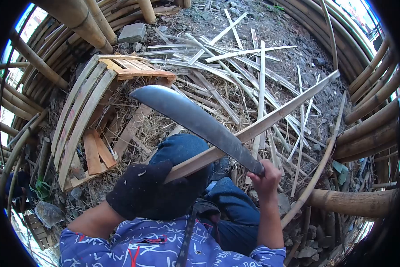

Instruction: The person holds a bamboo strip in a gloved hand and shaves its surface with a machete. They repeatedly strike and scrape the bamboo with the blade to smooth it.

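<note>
A black glove covers my left hand (140, 189), whose fingers are wrapped round the near end of a split bamboo strip (282, 110). The strip slants up to the right, away from my lap. Bare, my right hand (266, 179) grips the handle of a machete (186, 116). Its broad grey blade points up and to the left, crossing over the strip around the middle of the view. The handle is mostly hidden inside my fist. Under the strip is my bent knee (180, 149) in blue jeans.
Several split bamboo strips (235, 55) lie scattered on the littered ground ahead. A slatted wooden crate (82, 120) is tipped over at the left, with a concrete block (132, 33) behind it. Bamboo poles surround me, including a thick pole (353, 202) close at the right.
</note>
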A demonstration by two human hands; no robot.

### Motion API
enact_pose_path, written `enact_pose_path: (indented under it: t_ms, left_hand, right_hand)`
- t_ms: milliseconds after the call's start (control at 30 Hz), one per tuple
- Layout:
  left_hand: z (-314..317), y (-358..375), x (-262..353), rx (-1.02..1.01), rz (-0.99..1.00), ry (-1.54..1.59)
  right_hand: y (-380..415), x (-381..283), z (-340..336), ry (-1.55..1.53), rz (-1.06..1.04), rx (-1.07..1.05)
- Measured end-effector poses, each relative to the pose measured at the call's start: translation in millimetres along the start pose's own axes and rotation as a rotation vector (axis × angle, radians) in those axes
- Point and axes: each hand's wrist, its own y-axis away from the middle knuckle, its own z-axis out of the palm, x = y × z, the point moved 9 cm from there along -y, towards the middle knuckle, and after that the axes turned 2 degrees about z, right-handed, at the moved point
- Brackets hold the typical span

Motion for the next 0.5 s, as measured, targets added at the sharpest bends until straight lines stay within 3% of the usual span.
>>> enact_pose_path:
  t_ms: [367, 433, 500]
  left_hand:
    - [4, -3, 0, -0.032, -0.015, -0.057]
    - [3, -1, -1, 0.063, 0.019, 0.076]
    - [5, -4, -6, -0.006, 0.002, 0.025]
  right_hand:
    - [11, 0, 9, -0.132, 0.067, 0.025]
    - [7, -12, 12, -0.179, 0.101, 0.039]
    - [-2, -14, 17, -0.171, 0.077, 0.051]
